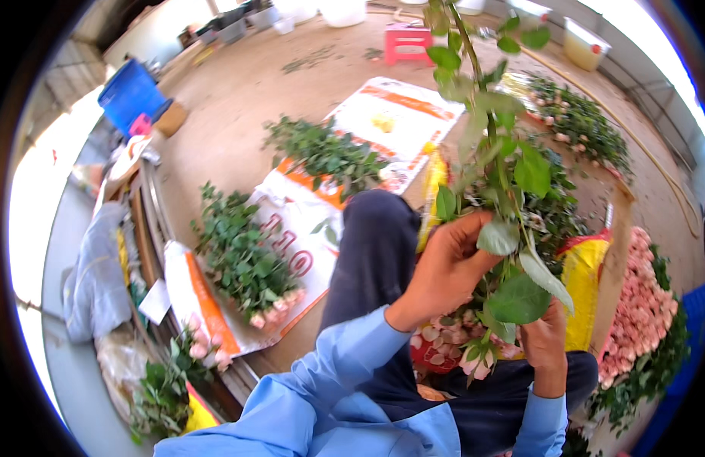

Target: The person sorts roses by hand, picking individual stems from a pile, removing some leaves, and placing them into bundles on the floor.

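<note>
A long leafy rose stem (pixel 492 131) hangs head down before me, its pale pink bloom (pixel 477 363) low between my knees. My left hand (pixel 452 268) pinches the stem or its leaves about midway, thumb and forefinger together. Lower down at the right, my right hand (pixel 545 337) is partly hidden behind big leaves, so its fingers and grip cannot be made out. Behind the stem lie more leaves, loose pink petals and a yellow and red plastic sack (pixel 583 291).
Pink rose bunches lie on white and orange sacks (pixel 295 228) at the left. A large heap of pink roses (pixel 638 308) is at the right, with a wooden board (pixel 615 263) beside it. Farther off are a pink stool (pixel 408 43), a blue bin (pixel 130 97) and a hose (pixel 632 134).
</note>
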The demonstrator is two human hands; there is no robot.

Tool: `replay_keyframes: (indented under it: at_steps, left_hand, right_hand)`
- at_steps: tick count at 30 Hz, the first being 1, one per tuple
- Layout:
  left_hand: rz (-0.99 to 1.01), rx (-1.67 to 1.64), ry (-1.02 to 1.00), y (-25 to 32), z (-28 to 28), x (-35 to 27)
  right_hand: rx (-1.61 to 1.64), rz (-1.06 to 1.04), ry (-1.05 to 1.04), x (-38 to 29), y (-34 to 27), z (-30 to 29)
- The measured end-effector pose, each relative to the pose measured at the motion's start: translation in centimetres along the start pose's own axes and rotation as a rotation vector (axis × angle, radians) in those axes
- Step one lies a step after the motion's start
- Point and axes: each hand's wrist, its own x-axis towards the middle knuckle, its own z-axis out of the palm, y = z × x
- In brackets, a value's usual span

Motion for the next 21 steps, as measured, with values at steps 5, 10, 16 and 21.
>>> replay_keyframes:
  at_steps: [5,10,16,21]
  left_hand:
    - [0.218,0.239,0.342,10.6,-7.7,-1.1]
    - [0.204,0.565,0.587,16.4,-20.0,-5.9]
    - [0.047,1.394,1.006,10.1,-36.0,-16.9]
    - [-0.207,1.597,1.145,5.0,-42.1,-21.9]
  right_hand:
    - [-0.148,0.061,-0.059,2.0,-0.1,0.1]
    - [-0.220,0.153,0.015,1.2,1.3,-1.5]
    - [-0.252,0.218,0.001,1.4,2.0,-0.6]
    - [-0.296,0.258,0.015,1.9,2.9,-0.8]
